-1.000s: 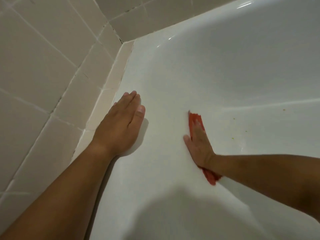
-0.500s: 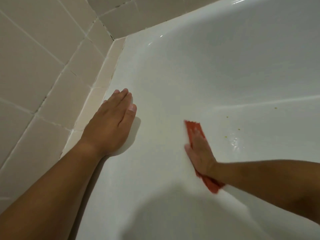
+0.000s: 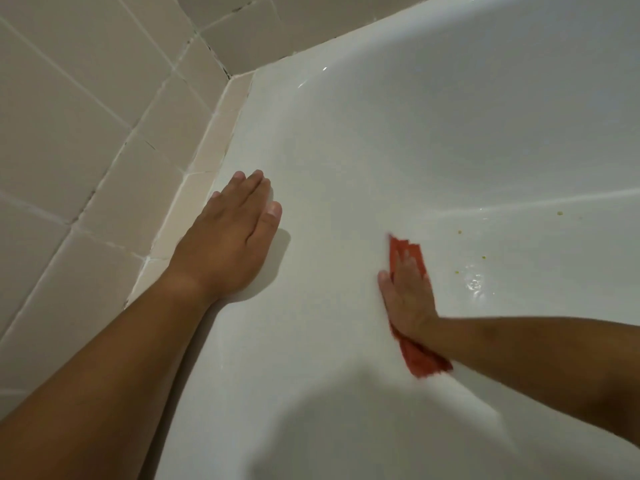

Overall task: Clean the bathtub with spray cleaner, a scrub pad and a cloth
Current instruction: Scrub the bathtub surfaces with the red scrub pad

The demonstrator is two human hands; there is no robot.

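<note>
The red cloth (image 3: 423,361) looks thin, limp and light. The right grip (image 3: 408,299) presses it, fingers straight, against the slick bathtub (image 3: 398,133) wall. The left grip (image 3: 227,237) rests flat on the rim, holding nothing.

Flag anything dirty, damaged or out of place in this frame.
Small yellowish specks dot the bathtub floor, right of the red cloth under the right hand. Dark gaps mark the tile grout at the corner. Nothing else stands out.

Nothing legible anywhere — bathtub (image 3: 381,133) and wall tiles (image 3: 69,98) carry no lettering.
</note>
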